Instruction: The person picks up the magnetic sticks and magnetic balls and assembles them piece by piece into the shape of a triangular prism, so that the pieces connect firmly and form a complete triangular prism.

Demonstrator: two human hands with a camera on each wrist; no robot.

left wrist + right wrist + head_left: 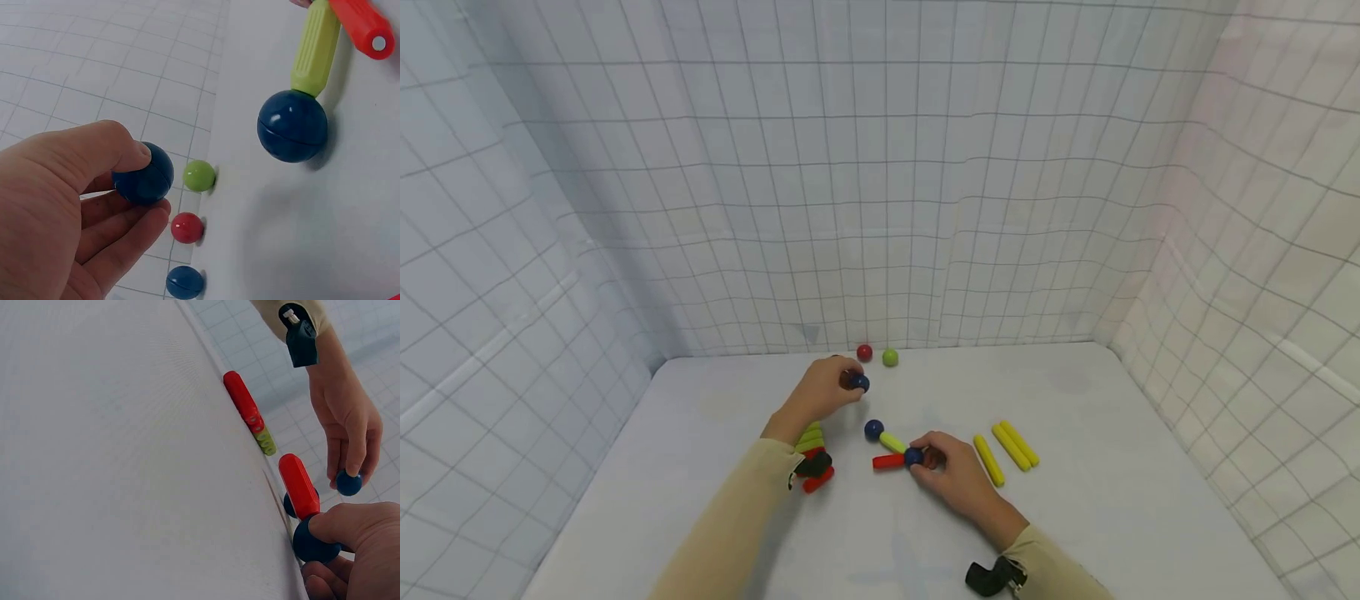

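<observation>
My left hand (820, 390) pinches a dark blue ball (145, 178) between thumb and fingers, raised above the white table. Lower and to the right, my right hand (958, 471) grips a second blue ball (315, 540). From that ball a red rod (889, 462) points left, and a yellow-green rod (892, 442) runs up and left to another blue ball (292, 125). In the left wrist view, the red rod's free end shows a round metallic tip.
Behind the left hand sit a red ball (865, 352), a green ball (890, 357) and a blue ball (185, 282). Green rods (810, 437) and red rods (818, 480) lie near the left wrist. Three yellow rods (988, 460) lie right of the right hand. Grid-lined white sheets enclose the table.
</observation>
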